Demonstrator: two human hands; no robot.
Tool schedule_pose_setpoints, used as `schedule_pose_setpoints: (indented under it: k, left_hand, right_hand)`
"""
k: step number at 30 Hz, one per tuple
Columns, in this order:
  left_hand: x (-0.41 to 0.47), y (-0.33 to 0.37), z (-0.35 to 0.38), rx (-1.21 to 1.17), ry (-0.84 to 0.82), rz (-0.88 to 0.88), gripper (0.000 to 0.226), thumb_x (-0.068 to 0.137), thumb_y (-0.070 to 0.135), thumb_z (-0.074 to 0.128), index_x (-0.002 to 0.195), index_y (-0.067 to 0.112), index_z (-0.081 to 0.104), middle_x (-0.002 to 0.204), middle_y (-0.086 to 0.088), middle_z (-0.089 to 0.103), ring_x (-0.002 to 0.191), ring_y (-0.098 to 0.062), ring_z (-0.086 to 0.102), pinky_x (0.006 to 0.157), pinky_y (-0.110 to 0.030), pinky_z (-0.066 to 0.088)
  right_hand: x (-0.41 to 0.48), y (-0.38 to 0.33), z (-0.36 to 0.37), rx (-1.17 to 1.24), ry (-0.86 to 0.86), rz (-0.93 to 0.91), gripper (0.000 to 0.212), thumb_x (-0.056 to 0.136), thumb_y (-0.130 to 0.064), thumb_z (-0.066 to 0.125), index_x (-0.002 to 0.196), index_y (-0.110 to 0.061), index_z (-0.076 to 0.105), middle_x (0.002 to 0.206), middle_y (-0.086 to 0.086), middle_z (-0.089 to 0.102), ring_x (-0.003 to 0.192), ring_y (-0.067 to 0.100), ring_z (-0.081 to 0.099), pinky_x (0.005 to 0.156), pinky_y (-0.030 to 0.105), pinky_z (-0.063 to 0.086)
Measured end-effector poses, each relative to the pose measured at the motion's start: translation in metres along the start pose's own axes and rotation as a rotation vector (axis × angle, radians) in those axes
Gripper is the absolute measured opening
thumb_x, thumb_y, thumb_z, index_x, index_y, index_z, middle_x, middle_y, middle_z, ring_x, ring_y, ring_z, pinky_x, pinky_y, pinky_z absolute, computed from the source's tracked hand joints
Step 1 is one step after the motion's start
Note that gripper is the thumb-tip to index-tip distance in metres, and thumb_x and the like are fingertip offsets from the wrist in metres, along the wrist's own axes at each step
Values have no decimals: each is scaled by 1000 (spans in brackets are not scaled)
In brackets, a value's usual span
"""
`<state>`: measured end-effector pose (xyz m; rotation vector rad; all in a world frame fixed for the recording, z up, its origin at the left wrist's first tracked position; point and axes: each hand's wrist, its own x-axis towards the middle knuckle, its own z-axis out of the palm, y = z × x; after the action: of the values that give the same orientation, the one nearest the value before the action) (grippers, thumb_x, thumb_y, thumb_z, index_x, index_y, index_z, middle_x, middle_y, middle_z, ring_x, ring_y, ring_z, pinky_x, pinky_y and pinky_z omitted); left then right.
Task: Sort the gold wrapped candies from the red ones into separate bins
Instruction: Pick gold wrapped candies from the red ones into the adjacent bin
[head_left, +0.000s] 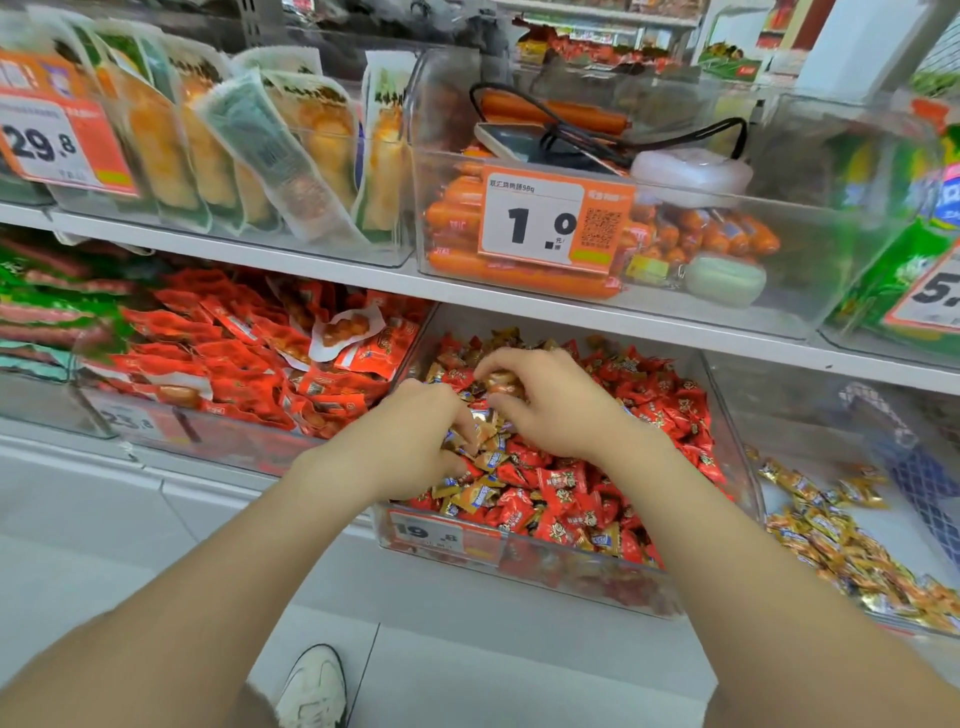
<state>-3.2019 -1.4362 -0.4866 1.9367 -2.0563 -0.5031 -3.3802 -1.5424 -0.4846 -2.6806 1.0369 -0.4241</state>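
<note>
The centre bin (519, 569), a clear plastic tub with a 19.8 price tag (441, 535) on its front wall, held a deep heap of red candies (670, 410). Gold candies (483, 493) were mixed through the heap, thickest toward the bin's left side. Both hands were inside the centre bin. The left hand (405, 441) sat at its left edge, fingers curled down into the heap and grasping a bunch of gold wrappers. The right hand (550, 400) was over the middle of the centre bin, toward the back, its fingertips pinched round a gold-wrapped piece.

Directly right of the centre bin, sharing a clear wall with it, stood the gold bin (800, 415). A loose gold pile (841, 545) lay along its near side, and a blurred blue mesh item (914, 467) lay farther right.

Directly left of the centre bin, the packet bin (234, 441) was filled with red snack packets (234, 358).

On the shelf above the centre bin, the sausage bin (779, 306) carried a 1.0 label (550, 223). It held orange sausages (457, 218) and a pale green case (724, 278). A dark flat device (519, 140) with a black cable and a white round case (691, 171) rested on top of its contents.

Below the centre bin, a white shoe (311, 686) stood on the pale floor.
</note>
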Motion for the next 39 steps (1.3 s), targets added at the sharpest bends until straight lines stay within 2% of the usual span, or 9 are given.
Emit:
schedule_pose_setpoints:
  k: [4,6,11,16,19,22,26,33,39]
  left_hand:
    - [-3,5,-6,-78,88,-15,4,93,25,80,96,28,78,83,3,63,66,-5,56,52,-11,35]
    - [-4,9,-9,-138,161,-15,2,95,25,78,94,27,77,80,5,66,63,-6,57,50,-11,36]
    - [-4,17,-9,-302,261,-92,6,100,25,71,103,29,69,96,-4,69,76,-17,64,58,-22,47]
    - [-1,24,-7,-432,222,-142,20,107,24,59,126,29,63,125,1,61,91,-5,65,64,-18,46]
    - [4,31,-4,-498,189,-171,22,108,24,57,129,29,62,129,1,59,80,-6,71,62,-21,48]
    - [8,40,-1,-727,182,-237,17,108,18,57,121,23,67,121,-2,60,76,-17,70,56,-19,54]
    - [14,50,3,-1028,70,-306,18,107,6,55,114,11,70,120,-14,54,82,-24,55,67,-28,58]
    - [23,52,7,-339,258,-101,25,108,11,51,107,33,64,99,-3,58,72,-27,64,60,-42,55]
    - [47,54,21,-186,302,-57,31,107,4,47,121,26,64,115,-4,45,96,-22,50,83,-32,41]
  right_hand:
    - [-18,5,-14,290,226,177,22,95,-27,74,117,-30,73,103,-14,75,80,5,68,75,16,52]
    - [-24,7,-19,493,327,353,20,94,-29,77,112,-22,74,101,-2,77,87,15,71,80,30,55]
    - [-40,-1,-30,1113,388,584,19,94,-4,75,109,1,66,106,17,76,95,27,78,91,48,63]
    - [-55,0,-44,1497,404,752,28,96,10,62,123,12,56,122,28,62,86,34,78,75,38,65]
    - [-65,2,-51,1539,281,806,30,97,4,53,125,10,60,101,21,68,70,25,71,58,32,59]
    - [-77,7,-59,1450,204,851,34,85,-1,42,110,-2,66,74,7,54,54,16,47,43,25,34]
    - [-88,20,-66,811,231,860,21,90,-21,48,70,-16,53,62,1,39,48,18,33,42,23,24]
    - [-94,50,-53,56,200,344,33,107,-15,50,129,-22,72,82,-13,74,61,-4,64,65,19,53]
    - [-95,54,-50,-179,21,260,41,110,-48,44,147,-37,56,133,-1,60,118,30,64,94,53,56]
